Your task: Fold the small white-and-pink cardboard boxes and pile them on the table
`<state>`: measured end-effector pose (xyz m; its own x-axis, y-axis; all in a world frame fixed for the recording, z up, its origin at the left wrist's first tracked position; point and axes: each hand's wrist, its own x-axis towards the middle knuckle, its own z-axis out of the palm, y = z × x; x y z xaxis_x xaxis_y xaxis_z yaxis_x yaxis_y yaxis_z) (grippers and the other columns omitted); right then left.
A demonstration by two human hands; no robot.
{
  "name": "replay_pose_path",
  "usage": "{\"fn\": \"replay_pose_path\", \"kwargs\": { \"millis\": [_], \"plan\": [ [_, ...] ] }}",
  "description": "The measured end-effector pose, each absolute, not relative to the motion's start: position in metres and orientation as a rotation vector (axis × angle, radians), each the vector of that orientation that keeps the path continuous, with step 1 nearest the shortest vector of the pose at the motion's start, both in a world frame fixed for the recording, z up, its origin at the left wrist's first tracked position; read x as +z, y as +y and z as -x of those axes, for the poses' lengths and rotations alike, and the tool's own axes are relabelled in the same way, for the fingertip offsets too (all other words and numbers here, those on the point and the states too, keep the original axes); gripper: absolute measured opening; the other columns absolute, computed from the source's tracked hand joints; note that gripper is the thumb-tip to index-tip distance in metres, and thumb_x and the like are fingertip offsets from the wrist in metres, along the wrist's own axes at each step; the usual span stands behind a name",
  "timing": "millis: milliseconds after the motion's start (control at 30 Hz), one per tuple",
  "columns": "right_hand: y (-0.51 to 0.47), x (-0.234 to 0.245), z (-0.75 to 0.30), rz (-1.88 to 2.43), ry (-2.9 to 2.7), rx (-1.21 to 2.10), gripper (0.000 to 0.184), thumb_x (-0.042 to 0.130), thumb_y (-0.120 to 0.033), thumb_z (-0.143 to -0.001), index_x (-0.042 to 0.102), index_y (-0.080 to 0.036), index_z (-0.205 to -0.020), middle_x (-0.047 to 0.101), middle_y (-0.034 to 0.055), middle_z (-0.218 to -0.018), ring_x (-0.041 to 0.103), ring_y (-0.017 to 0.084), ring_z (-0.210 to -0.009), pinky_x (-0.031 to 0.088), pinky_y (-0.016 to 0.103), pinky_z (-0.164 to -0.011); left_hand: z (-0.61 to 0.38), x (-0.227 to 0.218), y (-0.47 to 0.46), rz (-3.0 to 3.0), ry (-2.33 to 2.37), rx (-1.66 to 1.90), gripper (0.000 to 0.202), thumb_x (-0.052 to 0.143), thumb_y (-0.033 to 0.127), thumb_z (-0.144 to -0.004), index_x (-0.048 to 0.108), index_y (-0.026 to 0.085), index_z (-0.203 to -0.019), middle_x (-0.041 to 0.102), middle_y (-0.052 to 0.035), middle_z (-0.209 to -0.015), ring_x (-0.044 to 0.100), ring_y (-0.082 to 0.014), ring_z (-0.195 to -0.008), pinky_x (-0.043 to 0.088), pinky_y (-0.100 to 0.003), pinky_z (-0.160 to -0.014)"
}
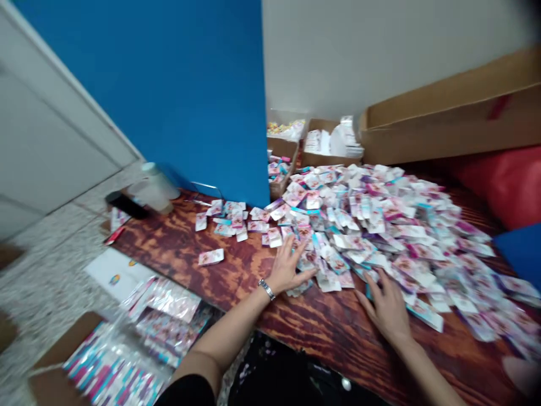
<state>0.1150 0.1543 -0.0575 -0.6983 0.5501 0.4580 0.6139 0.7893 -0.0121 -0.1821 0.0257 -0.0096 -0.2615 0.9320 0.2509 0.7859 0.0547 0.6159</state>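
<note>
A wide heap of small printed paper packets (359,231), white with pink, purple and light blue, covers much of the dark wood-grain table (313,321). My left hand (288,266), with a metal bracelet (266,289) at the wrist, rests against the heap's near left edge, fingers spread over several packets. At the heap's front edge lies my right hand (387,304), its fingers apart and touching the nearest packets. Neither hand grips anything that I can see. One packet (211,257) sits alone to the left, below a small scattered group (232,219).
A blue panel (190,101) stands at the table's back left. Open cardboard boxes (333,159) and a long carton (448,129) line the back. Cups (154,194) and a black cylinder (125,204) are at the left end. Below, a box (54,389) holds bagged packets (122,361).
</note>
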Motion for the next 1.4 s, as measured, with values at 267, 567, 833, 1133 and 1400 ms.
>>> {"fn": "replay_pose_path", "kwargs": {
  "millis": [267,567,833,1133,1400],
  "plan": [
    [0.159,-0.079,-0.123,0.834,-2.536,-0.185,0.053,0.048,-0.046,-0.094,0.051,-0.012,-0.134,0.038,0.0229,-0.144,0.042,0.042,-0.128,0.040,0.057,-0.101,0.382,0.020,-0.005,-0.912,3.046,0.993,0.052,0.056,0.047,-0.089,0.055,0.020,-0.133,0.041,-0.0142,-0.148,0.021,-0.0356,-0.143,0.015,-0.057,-0.117],
    [0.161,-0.082,-0.121,0.816,-2.508,-0.234,0.049,0.050,-0.044,-0.092,0.053,-0.015,-0.131,0.045,0.0198,-0.139,0.048,0.040,-0.124,0.041,0.056,-0.100,0.428,0.003,-0.008,-0.869,2.826,0.687,0.061,0.068,0.056,-0.078,0.057,0.027,-0.130,0.058,-0.0115,-0.132,0.041,-0.0364,-0.131,0.030,-0.057,-0.108],
    [0.160,-0.082,-0.120,0.810,-2.499,-0.245,0.050,0.056,-0.040,-0.090,0.053,-0.015,-0.133,0.047,0.0198,-0.136,0.048,0.039,-0.124,0.042,0.054,-0.101,0.314,-0.028,0.002,-1.146,2.576,0.956,0.064,0.056,0.058,-0.085,0.051,0.023,-0.138,0.044,-0.0139,-0.144,0.037,-0.0334,-0.137,0.030,-0.049,-0.112],
    [0.149,-0.062,-0.127,0.827,-2.552,-0.152,0.061,0.057,-0.043,-0.090,0.043,-0.017,-0.143,0.040,0.0221,-0.143,0.045,0.040,-0.126,0.042,0.056,-0.098,0.308,-0.009,-0.049,-1.131,2.799,1.240,0.051,0.053,0.050,-0.089,0.055,0.023,-0.133,0.042,-0.0096,-0.148,0.023,-0.0284,-0.145,0.017,-0.048,-0.119],
    [0.100,-0.048,-0.096,0.653,-2.585,-0.082,0.073,0.065,-0.041,-0.087,0.031,-0.024,-0.149,0.033,0.0193,-0.149,0.043,0.038,-0.129,0.037,0.057,-0.104,0.301,-0.044,-0.078,-0.751,2.861,0.936,0.056,0.053,0.047,-0.089,0.051,0.017,-0.136,0.040,-0.0168,-0.148,0.030,-0.0327,-0.141,0.022,-0.052,-0.116]
  ]
}}
